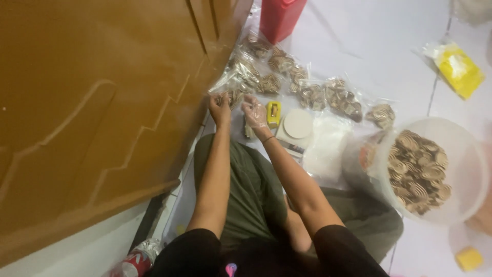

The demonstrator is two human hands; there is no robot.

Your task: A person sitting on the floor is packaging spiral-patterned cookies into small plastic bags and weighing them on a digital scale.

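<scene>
Plastic-gloved right hand [254,112] and bare left hand [220,106] pinch 1 cookie bag [233,96] together by the wooden door [97,102]; risk: thin film could slip, spilling cookies onto the floor.

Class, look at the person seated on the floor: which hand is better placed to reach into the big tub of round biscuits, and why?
The right hand. The tub of biscuits stands on the person's right side, so the right arm could swing to it without crossing the body. The left hand is beside the wooden door, farther away, at a small bag.
</scene>
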